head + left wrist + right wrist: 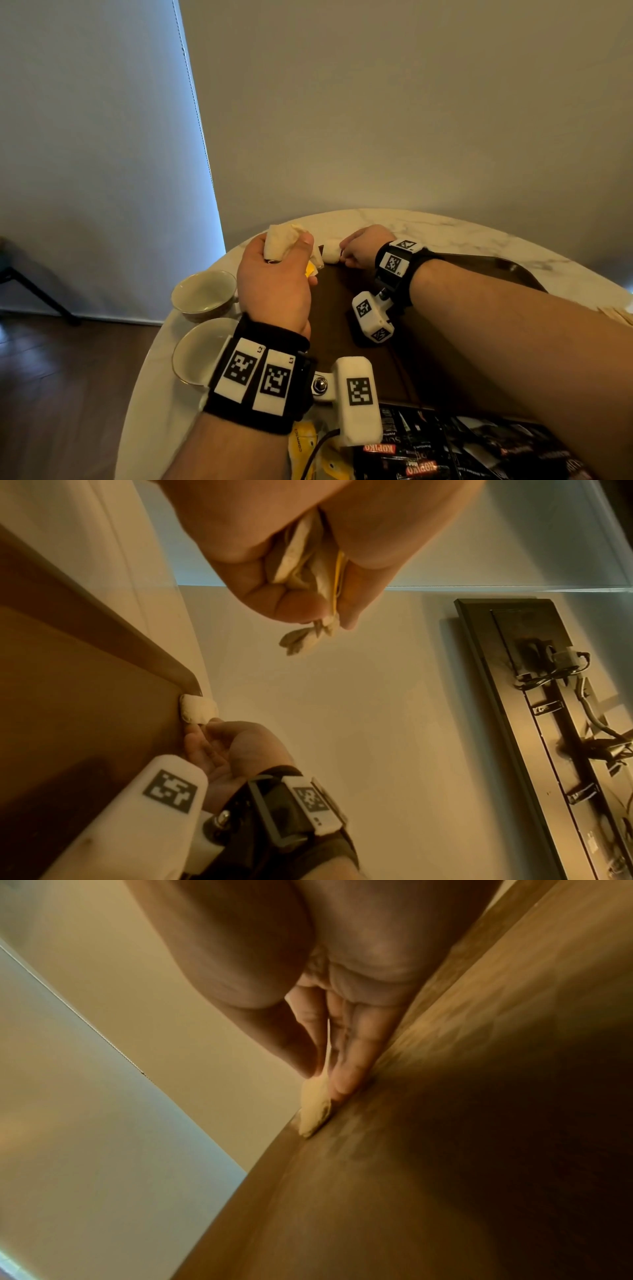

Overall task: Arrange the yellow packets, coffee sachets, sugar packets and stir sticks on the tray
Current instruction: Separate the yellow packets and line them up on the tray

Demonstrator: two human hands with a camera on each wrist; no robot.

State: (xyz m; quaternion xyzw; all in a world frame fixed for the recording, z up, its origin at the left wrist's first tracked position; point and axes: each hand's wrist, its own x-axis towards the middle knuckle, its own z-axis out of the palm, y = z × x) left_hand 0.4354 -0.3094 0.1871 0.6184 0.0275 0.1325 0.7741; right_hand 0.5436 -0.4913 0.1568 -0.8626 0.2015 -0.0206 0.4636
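While my left hand (274,277) gripped a bunch of pale sugar packets (281,244), my right hand (359,251) pinched a single packet (331,252) at the far left corner of the tray (445,342).

The round marble table (445,226) carried the dark wooden tray across its middle, and both my hands were over the tray's far left end, close together but not touching. Black coffee sachets (462,445) lay at the near edge, with yellow packets (308,448) just left of them, under my left wrist. Two cream cups (205,294) stood on the table left of the tray. In my left fist, something yellow (339,569) showed among the bunched packets. My right thumb and fingers (356,1066) held the lone packet's end, with the packet lying on the tray floor against the corner.
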